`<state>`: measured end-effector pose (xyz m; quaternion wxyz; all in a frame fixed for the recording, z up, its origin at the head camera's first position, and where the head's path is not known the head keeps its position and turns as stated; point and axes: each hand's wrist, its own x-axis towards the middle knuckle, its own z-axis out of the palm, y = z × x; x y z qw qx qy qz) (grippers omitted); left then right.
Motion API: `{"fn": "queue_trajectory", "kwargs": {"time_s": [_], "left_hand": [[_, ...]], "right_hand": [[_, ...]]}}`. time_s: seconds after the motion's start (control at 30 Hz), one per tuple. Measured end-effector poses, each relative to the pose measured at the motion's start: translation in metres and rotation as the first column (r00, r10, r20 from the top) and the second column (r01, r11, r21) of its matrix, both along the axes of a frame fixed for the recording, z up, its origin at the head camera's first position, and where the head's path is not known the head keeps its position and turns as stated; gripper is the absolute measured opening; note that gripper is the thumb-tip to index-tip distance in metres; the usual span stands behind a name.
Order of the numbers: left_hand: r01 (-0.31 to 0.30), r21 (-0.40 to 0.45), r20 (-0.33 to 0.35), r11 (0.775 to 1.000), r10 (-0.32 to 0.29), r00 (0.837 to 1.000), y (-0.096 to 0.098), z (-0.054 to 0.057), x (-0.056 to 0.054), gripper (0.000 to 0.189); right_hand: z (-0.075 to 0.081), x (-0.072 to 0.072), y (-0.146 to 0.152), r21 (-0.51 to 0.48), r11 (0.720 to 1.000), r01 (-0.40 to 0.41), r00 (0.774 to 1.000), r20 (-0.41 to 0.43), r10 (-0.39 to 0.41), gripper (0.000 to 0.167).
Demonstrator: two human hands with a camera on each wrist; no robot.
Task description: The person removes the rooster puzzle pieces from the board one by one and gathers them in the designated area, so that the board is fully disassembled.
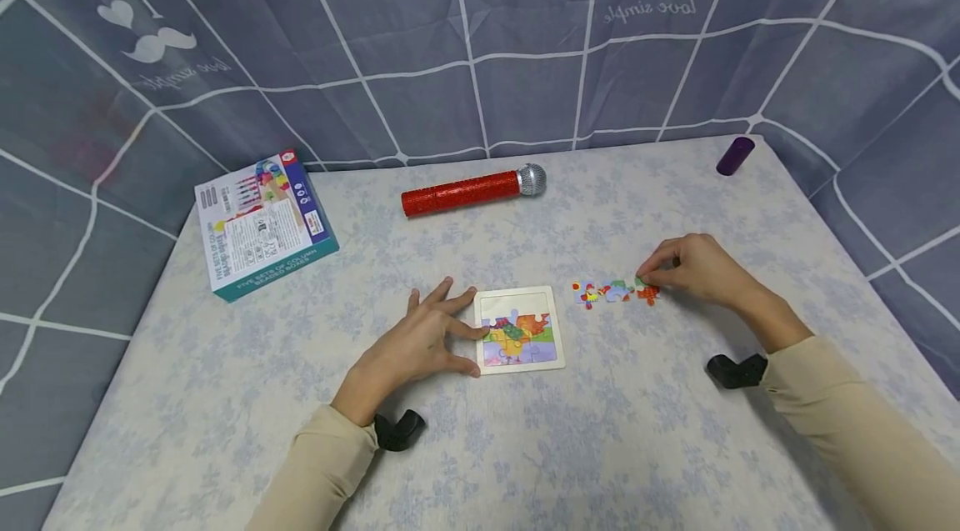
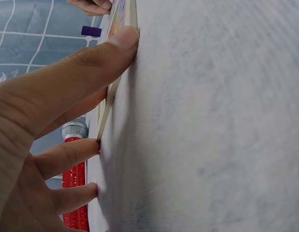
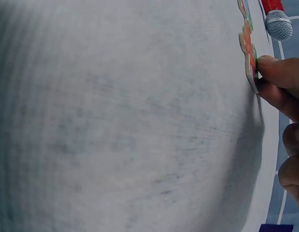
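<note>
A square wooden jigsaw board [image 1: 517,294] lies on the table, its lower part filled with a bright picture and its upper strip bare. My left hand [image 1: 422,341] is at the board's left side with fingers spread; the thumb [image 2: 91,65] touches the board's edge in the left wrist view. To the right of the board, my right hand [image 1: 697,271] pinches a red and green puzzle piece [image 1: 648,293] between thumb and forefinger. That piece is in line with a blue and orange puzzle piece [image 1: 617,291] and a yellow and red puzzle piece [image 1: 587,293].
Behind the board lies a red microphone [image 1: 465,193] with a silver head. A bead-kit box [image 1: 266,222] sits at the back left, and a small purple cylinder [image 1: 735,156] at the back right. Grey-blue checked cloth [image 1: 525,89] hangs behind the table.
</note>
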<state>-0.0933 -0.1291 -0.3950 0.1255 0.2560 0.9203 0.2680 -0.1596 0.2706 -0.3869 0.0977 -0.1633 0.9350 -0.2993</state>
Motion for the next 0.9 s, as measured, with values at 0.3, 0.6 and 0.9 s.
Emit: {"fn": "queue_trajectory", "kwargs": {"time_s": [0.3,0.6,0.9], "left_hand": [[0.006,0.005,-0.006,1.0,-0.006,1.0,0.0,0.001,-0.001,0.055],[0.0,0.012,0.002,1.0,0.0,1.0,-0.002,-0.001,0.001,0.055],[0.022,-0.008,0.019,1.0,-0.022,1.0,-0.001,0.0,-0.001,0.056]], "right_hand": [[0.0,0.004,-0.018,-0.067,0.997,-0.029,0.99,-0.138,0.019,0.006],[0.001,0.012,-0.088,-0.125,0.976,-0.176,0.982,-0.085,0.166,0.014],[0.004,0.026,-0.147,-0.076,0.943,-0.325,0.945,0.0,0.326,0.025]]}}
